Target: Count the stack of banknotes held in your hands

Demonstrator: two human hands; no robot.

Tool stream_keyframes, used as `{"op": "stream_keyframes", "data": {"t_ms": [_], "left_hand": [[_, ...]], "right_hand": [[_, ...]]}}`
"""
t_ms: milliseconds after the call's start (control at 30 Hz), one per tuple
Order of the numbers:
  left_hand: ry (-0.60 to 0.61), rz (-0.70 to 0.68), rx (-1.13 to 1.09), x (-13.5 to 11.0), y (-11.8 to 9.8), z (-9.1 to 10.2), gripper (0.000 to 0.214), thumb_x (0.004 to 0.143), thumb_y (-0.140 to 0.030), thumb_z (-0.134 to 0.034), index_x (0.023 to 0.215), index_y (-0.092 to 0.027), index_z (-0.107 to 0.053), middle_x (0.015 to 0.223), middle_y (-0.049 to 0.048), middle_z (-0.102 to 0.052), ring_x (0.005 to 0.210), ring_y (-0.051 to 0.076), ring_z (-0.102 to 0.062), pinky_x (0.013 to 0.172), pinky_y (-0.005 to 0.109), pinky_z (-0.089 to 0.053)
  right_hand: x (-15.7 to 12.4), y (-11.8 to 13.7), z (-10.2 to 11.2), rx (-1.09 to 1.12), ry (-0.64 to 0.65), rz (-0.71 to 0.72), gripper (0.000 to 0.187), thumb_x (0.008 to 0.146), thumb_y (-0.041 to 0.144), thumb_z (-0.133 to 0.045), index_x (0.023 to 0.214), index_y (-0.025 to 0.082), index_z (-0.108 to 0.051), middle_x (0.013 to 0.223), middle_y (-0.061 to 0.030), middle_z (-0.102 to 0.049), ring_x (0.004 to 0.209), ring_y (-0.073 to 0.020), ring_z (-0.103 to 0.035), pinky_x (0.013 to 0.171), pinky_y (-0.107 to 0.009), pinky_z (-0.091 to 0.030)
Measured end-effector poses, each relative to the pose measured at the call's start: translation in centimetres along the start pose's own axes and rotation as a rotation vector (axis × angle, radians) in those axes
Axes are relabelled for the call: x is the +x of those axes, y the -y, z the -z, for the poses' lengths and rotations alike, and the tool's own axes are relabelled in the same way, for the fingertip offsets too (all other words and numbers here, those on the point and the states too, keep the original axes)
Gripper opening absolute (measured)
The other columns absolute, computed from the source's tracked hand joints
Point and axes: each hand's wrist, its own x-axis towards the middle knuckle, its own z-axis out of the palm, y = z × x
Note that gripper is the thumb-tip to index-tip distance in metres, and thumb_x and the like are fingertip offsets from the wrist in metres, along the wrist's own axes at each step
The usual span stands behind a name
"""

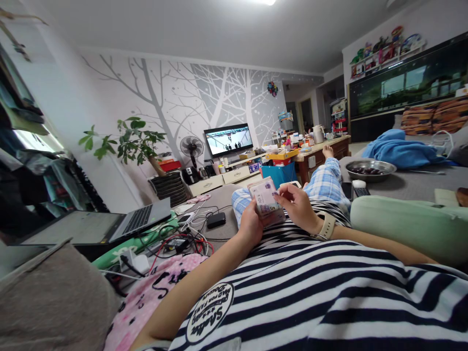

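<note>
A stack of pale purple banknotes (262, 194), the top one marked with a 5, is held upright above my lap. My left hand (251, 222) is closed round the lower left part of the stack. At the right edge, my right hand (298, 207) pinches a banknote between thumb and forefinger, its other fingers curled. A light-coloured watch (326, 225) sits on the right wrist. Behind the right hand, a pale phone-like object (291, 185) shows only in part.
On the left are an open laptop (137, 219), tangled cables and a black box (216, 220). To the right stand a metal bowl of dark round fruit (370, 169), a remote control (361, 191) and a green cushion (405, 224). A cluttered wooden table (321, 148) is further off.
</note>
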Motion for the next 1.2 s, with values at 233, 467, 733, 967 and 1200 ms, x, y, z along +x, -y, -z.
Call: {"op": "stream_keyframes", "data": {"t_ms": [233, 467, 733, 967, 1200], "left_hand": [[0.008, 0.000, 0.010, -0.1, 0.0, -0.1, 0.027, 0.083, -0.023, -0.050, 0.103, -0.018, -0.067, 0.081, 0.0036, -0.072, 0.068, 0.016, -0.064, 0.055, 0.024, -0.052], [0.037, -0.011, 0.017, -0.3, -0.1, 0.0, 0.024, 0.084, -0.031, -0.055, 0.099, -0.017, -0.068, 0.082, 0.0046, -0.072, 0.075, 0.019, -0.066, 0.066, 0.031, -0.056], [0.048, 0.027, -0.069, -0.3, -0.2, -0.4, 0.026, 0.084, -0.031, -0.056, 0.101, -0.013, -0.066, 0.077, 0.0065, -0.072, 0.076, 0.023, -0.069, 0.074, 0.037, -0.057], [0.057, -0.013, -0.110, 0.4, 0.2, -0.2, 0.025, 0.080, -0.022, -0.060, 0.100, -0.010, -0.066, 0.082, 0.0079, -0.073, 0.072, 0.021, -0.069, 0.077, 0.038, -0.057], [0.092, -0.016, -0.080, -0.1, 0.3, -0.1, 0.029, 0.071, -0.016, -0.068, 0.099, -0.013, -0.065, 0.086, 0.0080, -0.074, 0.079, 0.024, -0.070, 0.081, 0.041, -0.057]], "right_hand": [[-0.2, -0.1, 0.0, 0.049, 0.103, 0.049, 0.019, 0.089, 0.036, -0.054, 0.091, 0.019, -0.062, 0.075, 0.0000, -0.060, 0.066, -0.0128, -0.053, 0.062, -0.025, -0.041], [-0.2, 0.5, 0.2, 0.074, 0.117, 0.027, 0.027, 0.092, 0.043, -0.048, 0.085, 0.019, -0.060, 0.071, 0.0003, -0.056, 0.064, -0.0134, -0.049, 0.061, -0.026, -0.040], [-0.3, 0.4, 0.2, 0.135, 0.176, -0.049, 0.047, 0.092, 0.057, -0.039, 0.067, 0.020, -0.054, 0.060, 0.0001, -0.052, 0.055, -0.0126, -0.043, 0.053, -0.026, -0.035], [0.5, -0.4, 0.1, 0.127, 0.003, -0.132, 0.041, 0.083, 0.056, -0.058, 0.065, 0.020, -0.050, 0.057, 0.0029, -0.049, 0.054, -0.0121, -0.044, 0.054, -0.026, -0.036], [0.7, -1.3, -0.2, 0.096, -0.002, -0.210, 0.032, 0.079, 0.049, -0.063, 0.071, 0.020, -0.051, 0.061, 0.0040, -0.046, 0.055, -0.0119, -0.041, 0.051, -0.025, -0.032]]}}
